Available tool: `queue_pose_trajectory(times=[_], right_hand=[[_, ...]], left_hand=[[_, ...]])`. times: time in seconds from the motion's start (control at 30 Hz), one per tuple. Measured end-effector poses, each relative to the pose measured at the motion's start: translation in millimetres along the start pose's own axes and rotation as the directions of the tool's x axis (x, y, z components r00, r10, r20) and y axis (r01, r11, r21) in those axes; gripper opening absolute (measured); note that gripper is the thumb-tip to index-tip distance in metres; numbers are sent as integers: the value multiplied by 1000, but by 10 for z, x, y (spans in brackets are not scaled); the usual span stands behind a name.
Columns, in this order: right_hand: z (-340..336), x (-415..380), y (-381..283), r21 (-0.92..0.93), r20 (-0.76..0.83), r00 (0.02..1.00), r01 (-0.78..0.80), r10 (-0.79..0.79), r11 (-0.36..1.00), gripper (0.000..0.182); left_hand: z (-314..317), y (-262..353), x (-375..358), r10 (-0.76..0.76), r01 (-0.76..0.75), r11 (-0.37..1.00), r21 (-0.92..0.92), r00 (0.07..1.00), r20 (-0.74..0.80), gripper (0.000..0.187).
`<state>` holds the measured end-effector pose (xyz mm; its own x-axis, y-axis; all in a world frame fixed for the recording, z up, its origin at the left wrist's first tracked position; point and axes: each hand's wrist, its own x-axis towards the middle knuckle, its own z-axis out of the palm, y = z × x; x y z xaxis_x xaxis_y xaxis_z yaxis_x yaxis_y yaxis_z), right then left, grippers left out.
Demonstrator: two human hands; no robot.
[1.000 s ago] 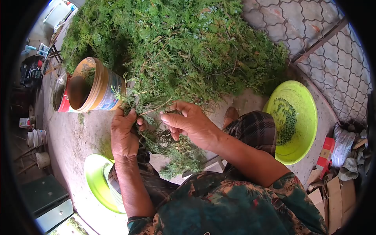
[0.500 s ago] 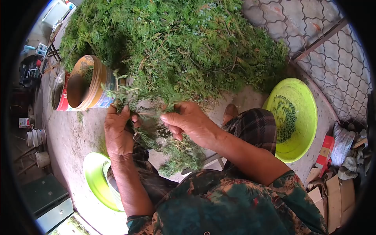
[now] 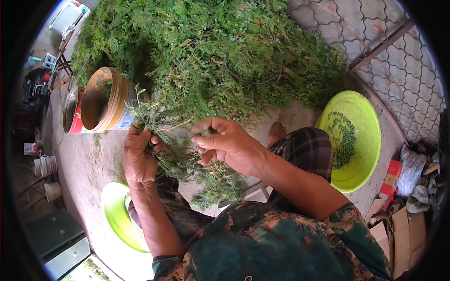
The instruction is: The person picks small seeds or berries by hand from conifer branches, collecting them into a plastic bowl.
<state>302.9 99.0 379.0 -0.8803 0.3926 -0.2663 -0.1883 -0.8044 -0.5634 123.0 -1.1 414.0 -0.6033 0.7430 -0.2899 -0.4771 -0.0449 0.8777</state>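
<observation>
My left hand is closed on a leafy cypress branch, whose bare cut stem points right toward my other hand. My right hand is held just beyond that stem's end, fingers curled, thumb and index together. A small bit of greenery shows between those fingertips; its exact kind is unclear. Below both hands, another clump of cypress sprigs lies between my knees. Ahead rises a big heap of cypress branches dotted with pale green cones.
At right stands a yellow-green basin with small green cones in it. Another green basin is at lower left. Two buckets, one orange-rimmed, stand beside the heap. Cardboard and bags lie at far right.
My right hand has come away from the branch's stem, and its fingers have lifted a little. The stem's bare end now shows; my left hand keeps its hold.
</observation>
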Motion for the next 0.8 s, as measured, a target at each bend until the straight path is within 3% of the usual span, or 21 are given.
queue_pose_trajectory(times=[0.23,0.3,0.53,0.6,0.8], right_hand=[[117,-35,-121,-69,-31,999,40,-42,997,40],[61,15,-66,10,-70,996,64,-63,998,41],[14,19,-104,25,-44,996,80,-78,997,37],[-17,28,-107,200,-8,999,35,-34,979,35],[67,-25,-129,59,44,997,57,-59,997,34]], left_hand=[[67,-20,-19,-25,23,998,53,999,43,27],[72,-24,-17,-24,20,998,67,998,53,27],[65,-20,-34,-1,-4,995,96,999,52,29],[55,-22,-36,-4,-1,995,97,999,50,30],[55,-18,-39,-10,6,995,95,999,43,29]])
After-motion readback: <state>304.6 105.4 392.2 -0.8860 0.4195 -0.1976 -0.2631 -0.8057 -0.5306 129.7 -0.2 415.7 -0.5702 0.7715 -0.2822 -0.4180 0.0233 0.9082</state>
